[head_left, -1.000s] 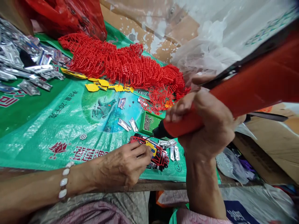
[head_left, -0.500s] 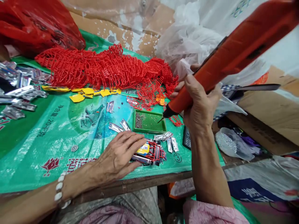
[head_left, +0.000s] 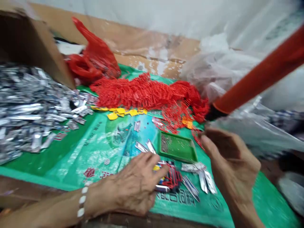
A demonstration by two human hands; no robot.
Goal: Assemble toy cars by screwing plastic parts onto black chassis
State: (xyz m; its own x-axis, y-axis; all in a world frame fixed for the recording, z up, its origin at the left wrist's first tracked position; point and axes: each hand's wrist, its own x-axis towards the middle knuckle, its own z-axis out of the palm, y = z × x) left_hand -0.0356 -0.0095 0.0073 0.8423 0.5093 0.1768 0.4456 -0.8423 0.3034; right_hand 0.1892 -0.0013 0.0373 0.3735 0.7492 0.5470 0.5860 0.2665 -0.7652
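Observation:
My left hand (head_left: 135,185) lies flat at the table's near edge, fingers stretched out over a small assembly of red, yellow and silver parts (head_left: 171,178). My right hand (head_left: 231,160) hovers to the right of a green tray (head_left: 177,147), smeared by motion, its fingers pointing up-left. Just above it hangs an orange power screwdriver (head_left: 258,79), black tip down. The hand and the tool appear apart; I cannot tell whether they touch.
A green printed sack (head_left: 78,152) covers the table. There is a heap of red plastic frames (head_left: 147,93) at the back, yellow pieces (head_left: 121,111) before it, and a pile of silver parts (head_left: 28,104) on the left. A cardboard box (head_left: 30,41), red bag (head_left: 93,61) and clear plastic bags (head_left: 228,72) surround them.
The view has swung left and down. My right hand has dropped below the orange screwdriver, which it gripped before. My left hand stays on the small assembly.

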